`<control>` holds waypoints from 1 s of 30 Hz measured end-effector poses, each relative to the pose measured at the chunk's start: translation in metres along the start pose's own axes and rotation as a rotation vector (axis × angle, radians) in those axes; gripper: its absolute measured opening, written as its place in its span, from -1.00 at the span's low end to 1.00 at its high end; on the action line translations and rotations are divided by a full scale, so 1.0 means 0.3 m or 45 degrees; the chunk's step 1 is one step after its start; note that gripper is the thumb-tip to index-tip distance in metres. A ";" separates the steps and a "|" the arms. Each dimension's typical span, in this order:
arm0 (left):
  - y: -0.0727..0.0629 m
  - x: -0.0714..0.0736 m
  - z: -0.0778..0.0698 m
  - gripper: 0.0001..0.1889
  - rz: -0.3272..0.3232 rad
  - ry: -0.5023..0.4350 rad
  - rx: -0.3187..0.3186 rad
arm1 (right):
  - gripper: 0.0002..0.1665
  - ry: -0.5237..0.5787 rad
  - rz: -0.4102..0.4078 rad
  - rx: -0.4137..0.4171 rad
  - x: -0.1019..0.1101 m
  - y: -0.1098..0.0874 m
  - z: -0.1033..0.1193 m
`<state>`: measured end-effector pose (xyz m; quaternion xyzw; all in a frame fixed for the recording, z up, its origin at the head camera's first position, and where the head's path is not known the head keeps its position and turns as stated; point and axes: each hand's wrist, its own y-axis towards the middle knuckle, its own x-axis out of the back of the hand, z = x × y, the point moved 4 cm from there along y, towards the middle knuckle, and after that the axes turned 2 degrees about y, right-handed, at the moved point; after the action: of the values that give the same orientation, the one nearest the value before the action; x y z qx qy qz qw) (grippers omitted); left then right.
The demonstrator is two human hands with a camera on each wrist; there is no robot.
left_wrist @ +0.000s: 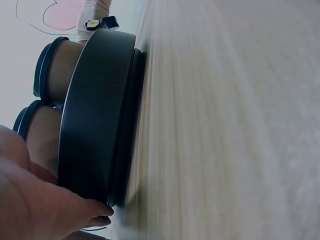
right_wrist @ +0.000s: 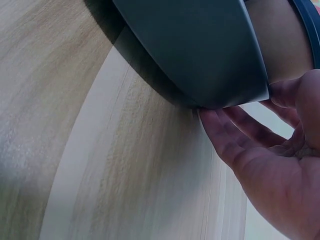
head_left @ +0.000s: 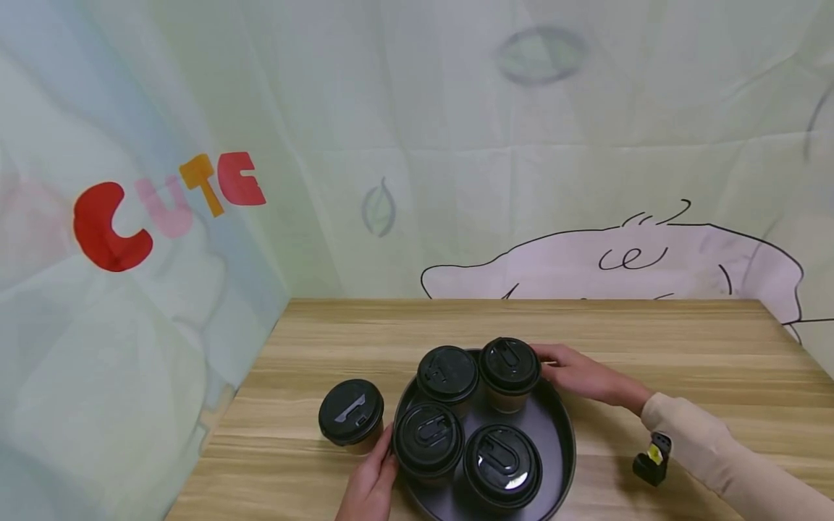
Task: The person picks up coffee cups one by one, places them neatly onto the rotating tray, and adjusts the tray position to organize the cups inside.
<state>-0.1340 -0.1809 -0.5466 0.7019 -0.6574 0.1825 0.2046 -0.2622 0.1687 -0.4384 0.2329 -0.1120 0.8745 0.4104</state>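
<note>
A round black tray (head_left: 558,450) carries several paper coffee cups with black lids (head_left: 502,464). My left hand (head_left: 371,480) grips its left edge, and in the left wrist view the fingertips (left_wrist: 101,215) curl under the base. On the far right side, my right hand (head_left: 583,373) holds the rim. The right wrist view shows that thumb at the top edge and the fingers (right_wrist: 220,132) beneath the tray wall (right_wrist: 200,55), close over the tabletop. Another lidded cup (head_left: 352,412) stands on the table just left of the tray, beside my left hand.
The wood-grain table (head_left: 260,449) reaches back to a printed fabric backdrop (head_left: 456,145). More fabric, with coloured "CUTE" letters (head_left: 114,228), hangs along the left side. A small black device (head_left: 653,459) is worn at my right wrist.
</note>
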 end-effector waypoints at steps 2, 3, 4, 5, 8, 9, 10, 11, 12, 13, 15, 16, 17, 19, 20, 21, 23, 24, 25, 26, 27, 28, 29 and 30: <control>0.003 -0.002 0.007 -0.52 -0.002 0.020 0.001 | -0.47 0.015 0.005 -0.008 0.001 -0.005 0.001; 0.005 -0.002 0.006 -0.52 0.002 0.030 -0.024 | -0.47 0.022 0.009 -0.010 0.000 -0.007 0.002; 0.005 -0.002 0.007 -0.52 0.001 0.048 -0.033 | -0.47 0.031 0.010 -0.014 0.000 -0.009 0.003; 0.005 0.000 0.005 -0.52 -0.007 0.066 -0.053 | -0.47 0.039 0.014 -0.016 -0.001 -0.012 0.004; 0.006 0.005 -0.007 -0.50 0.008 0.057 -0.085 | -0.48 0.051 0.013 -0.020 -0.003 -0.019 0.003; 0.006 0.006 -0.010 -0.50 0.020 0.057 -0.089 | -0.48 0.054 0.013 -0.026 -0.004 -0.022 0.001; 0.006 0.007 -0.009 -0.50 0.024 0.067 -0.065 | -0.48 0.057 0.010 -0.033 -0.005 -0.024 -0.001; 0.006 0.007 -0.012 -0.49 0.037 0.054 -0.078 | -0.48 0.056 0.008 -0.034 -0.005 -0.027 -0.004; 0.008 0.008 -0.012 -0.49 0.053 0.038 -0.058 | -0.48 0.056 0.003 -0.042 -0.005 -0.030 -0.007; 0.009 0.007 -0.008 -0.49 0.056 0.049 -0.035 | -0.48 0.057 0.001 -0.048 -0.006 -0.033 -0.009; 0.011 0.007 -0.008 -0.49 0.065 0.039 -0.021 | -0.48 0.057 -0.011 -0.059 -0.006 -0.041 -0.012; 0.012 0.008 -0.008 -0.49 0.067 0.023 -0.001 | -0.48 0.062 -0.017 -0.063 -0.005 -0.046 -0.012; 0.013 0.007 -0.008 -0.49 0.068 0.002 0.012 | -0.48 0.069 -0.019 -0.068 -0.005 -0.052 -0.013; 0.015 0.007 -0.006 -0.49 0.063 -0.008 0.049 | -0.48 0.077 -0.026 -0.073 -0.006 -0.063 -0.013; 0.016 0.007 -0.005 -0.49 0.062 -0.021 0.060 | -0.48 0.085 -0.032 -0.081 -0.006 -0.069 -0.014; 0.018 0.007 -0.005 -0.49 0.066 -0.036 0.065 | -0.48 0.089 -0.036 -0.084 -0.006 -0.076 -0.014; 0.019 0.007 -0.005 -0.49 0.070 -0.041 0.063 | -0.48 0.099 -0.042 -0.077 -0.008 -0.088 -0.014; 0.021 0.007 -0.004 -0.49 0.071 -0.039 0.064 | -0.49 0.103 -0.048 -0.074 -0.009 -0.094 -0.014; 0.022 0.006 -0.003 -0.48 0.073 -0.042 0.065 | -0.49 0.112 -0.053 -0.074 -0.011 -0.100 -0.014; 0.022 0.006 -0.003 -0.48 0.073 -0.041 0.053 | -0.49 0.120 -0.058 -0.073 -0.012 -0.107 -0.014; 0.022 0.006 -0.004 -0.48 0.075 -0.041 0.052 | -0.49 0.127 -0.064 -0.073 -0.013 -0.113 -0.014; 0.023 0.006 -0.002 -0.48 0.077 -0.034 0.045 | -0.49 0.138 -0.069 -0.074 -0.015 -0.119 -0.016; 0.023 0.005 -0.001 -0.48 0.078 -0.028 0.037 | -0.50 0.149 -0.073 -0.077 -0.016 -0.126 -0.017; 0.024 0.005 -0.001 -0.48 0.081 -0.026 0.042 | -0.50 0.154 -0.080 -0.086 -0.018 -0.132 -0.019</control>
<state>-0.1409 -0.1823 -0.5452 0.6857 -0.6784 0.1925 0.1805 -0.2306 0.1925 -0.4460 0.1691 -0.1089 0.8694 0.4512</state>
